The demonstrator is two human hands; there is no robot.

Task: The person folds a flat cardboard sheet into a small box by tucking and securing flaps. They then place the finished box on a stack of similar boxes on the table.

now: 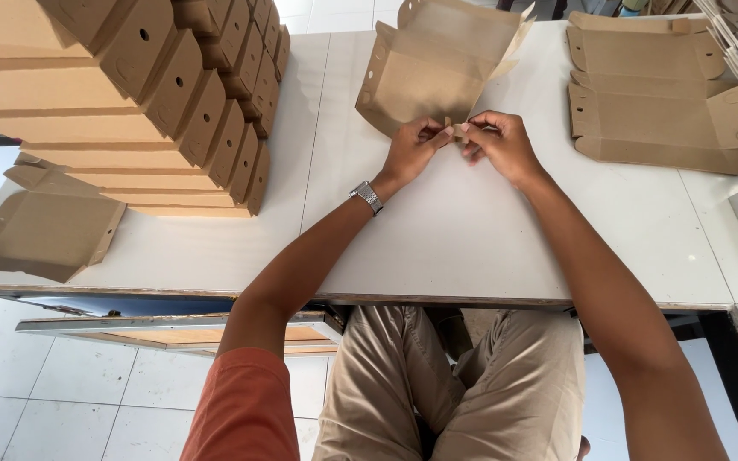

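A partly folded brown cardboard box blank (433,72) lies on the white table (471,230) in front of me. My left hand (410,149) and my right hand (499,143) meet at its near corner. Both pinch small flaps of the blank between thumb and fingers, fingertips almost touching. A metal wristwatch (367,196) sits on my left wrist.
A tall row of folded cardboard boxes (138,94) fills the table's left side, with one looser box (44,230) at the left front edge. A stack of flat box blanks (664,94) lies at the right. My knees are under the table's front edge.
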